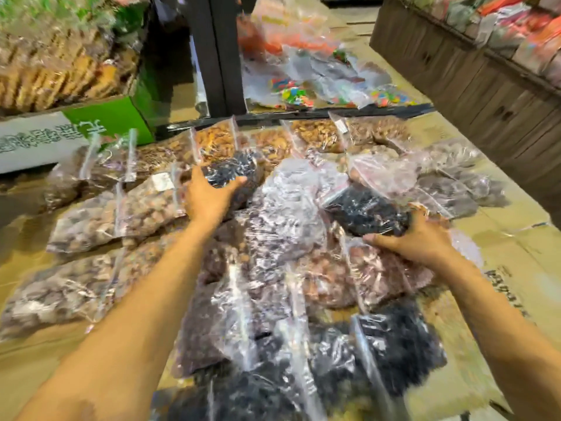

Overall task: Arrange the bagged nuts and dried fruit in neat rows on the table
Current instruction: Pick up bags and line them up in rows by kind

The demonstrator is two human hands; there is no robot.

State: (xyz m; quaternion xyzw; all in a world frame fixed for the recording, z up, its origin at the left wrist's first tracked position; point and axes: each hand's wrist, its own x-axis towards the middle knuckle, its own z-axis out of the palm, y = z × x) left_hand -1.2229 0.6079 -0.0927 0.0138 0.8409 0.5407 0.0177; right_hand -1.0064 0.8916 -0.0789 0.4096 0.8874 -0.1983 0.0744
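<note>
Several clear zip bags of nuts and dried fruit lie on a cardboard-covered table [501, 238]. My left hand [206, 196] grips a bag of black dried fruit [233, 170] near the middle back. My right hand [416, 238] grips another bag of black dried fruit [364, 211] at the right. Between them a large crinkled bag of dark brown fruit [282, 214] lies on the heap. Bags of light brown nuts [139, 211] sit in a row at the left. Golden-brown nut bags [315, 133] line the back edge. More black fruit bags [397, 344] lie close to me.
A green and white carton [100, 123] holding packed biscuits stands at the back left. A dark post [217, 53] rises behind the table. Bags of coloured sweets [294, 92] lie beyond it. A wooden crate wall [473, 77] with packets runs along the right.
</note>
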